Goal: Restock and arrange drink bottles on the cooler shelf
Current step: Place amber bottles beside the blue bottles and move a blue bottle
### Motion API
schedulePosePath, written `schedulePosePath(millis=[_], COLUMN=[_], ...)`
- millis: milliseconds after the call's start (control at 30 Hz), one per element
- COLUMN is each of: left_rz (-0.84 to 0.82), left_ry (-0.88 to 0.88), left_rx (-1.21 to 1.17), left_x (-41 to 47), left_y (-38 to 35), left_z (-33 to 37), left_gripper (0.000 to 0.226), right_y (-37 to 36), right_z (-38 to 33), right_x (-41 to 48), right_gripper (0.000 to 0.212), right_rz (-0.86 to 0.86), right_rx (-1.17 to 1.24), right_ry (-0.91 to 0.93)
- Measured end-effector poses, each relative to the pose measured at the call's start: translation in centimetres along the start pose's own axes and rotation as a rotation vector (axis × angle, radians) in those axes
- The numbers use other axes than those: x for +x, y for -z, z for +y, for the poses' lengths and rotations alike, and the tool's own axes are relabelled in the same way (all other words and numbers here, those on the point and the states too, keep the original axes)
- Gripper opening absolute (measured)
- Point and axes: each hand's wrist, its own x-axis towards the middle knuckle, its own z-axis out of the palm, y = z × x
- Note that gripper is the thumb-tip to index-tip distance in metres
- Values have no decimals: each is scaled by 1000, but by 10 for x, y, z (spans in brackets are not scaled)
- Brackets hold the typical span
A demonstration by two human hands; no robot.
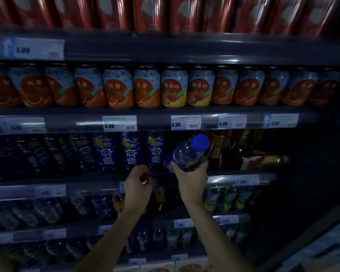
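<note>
Right hand (191, 178): fingers wrapped round tilted blue-capped bottle (186, 153).
Left hand (138, 182): fingers curled, contents unclear.
Risk: tilted bottle may topple shelved bottles (133, 150) beside the gap.

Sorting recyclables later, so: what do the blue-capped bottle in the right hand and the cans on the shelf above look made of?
Blue-capped bottle: seemingly clear glossy plastic, see-through with highlights; its cap looks like opaque matte plastic. Cans: probably printed metal, judging by the rimmed tops and soft sheen, though blur leaves this uncertain.

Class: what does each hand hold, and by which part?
Right hand: clear blue-capped plastic bottle, gripped at its lower body. Left hand: closed around something small, unidentifiable.
</note>
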Motion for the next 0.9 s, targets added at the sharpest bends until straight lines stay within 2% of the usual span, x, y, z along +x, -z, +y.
schedulePosePath(millis=[600, 900], left_rz=[9, 9], left_ry=[-14, 11], left_rx=[-5, 27], left_x=[-5, -7], left_y=[-1, 2], left_z=[-14, -18], left_gripper=[30, 29], right_y=[-16, -26], right_z=[4, 5], right_x=[29, 32], right_gripper=[57, 62], right_rz=[12, 21], right_rx=[-123, -198], right_ry=[4, 69])
